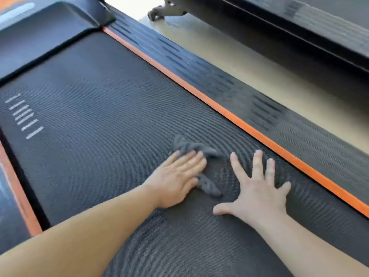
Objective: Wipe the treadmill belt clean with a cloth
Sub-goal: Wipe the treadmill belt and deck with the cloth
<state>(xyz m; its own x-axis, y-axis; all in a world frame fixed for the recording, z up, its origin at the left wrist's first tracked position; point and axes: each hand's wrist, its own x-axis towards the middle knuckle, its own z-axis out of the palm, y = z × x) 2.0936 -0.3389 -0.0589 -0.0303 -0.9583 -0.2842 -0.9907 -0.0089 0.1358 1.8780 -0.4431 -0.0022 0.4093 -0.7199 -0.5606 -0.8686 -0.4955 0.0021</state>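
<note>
- Fingers [191,159] first: on my left hand [177,179] they lie straight and close together, pressed flat onto the grey cloth [187,145]. I see no curl and no pinch.
- My right hand [257,188] is palm down with all its fingers splayed wide, flat on the treadmill belt [99,96] and holding nothing.
- The cloth is crumpled on the belt, in its right half, pinned under my left palm.
- One bunch of the cloth pokes out beyond my left fingertips. A second tail sticks out on the thumb side, in the gap between my two hands.
- My right hand sits just beside that tail. From here they look apart, not touching.
- My left hand and the cloth edges look a little blurred.
- An orange strip [219,110] runs along the belt's right edge, with a dark ribbed side rail [259,100] just outside it.
- On the far left of the belt there is a row of short white bars [24,116], printed on the surface.
- At the top left, the black motor cover [50,23] butts against the belt's front edge.
- Past the rail is pale floor [219,47], then another dark machine [299,27] with a small wheel [153,15] at its end.
</note>
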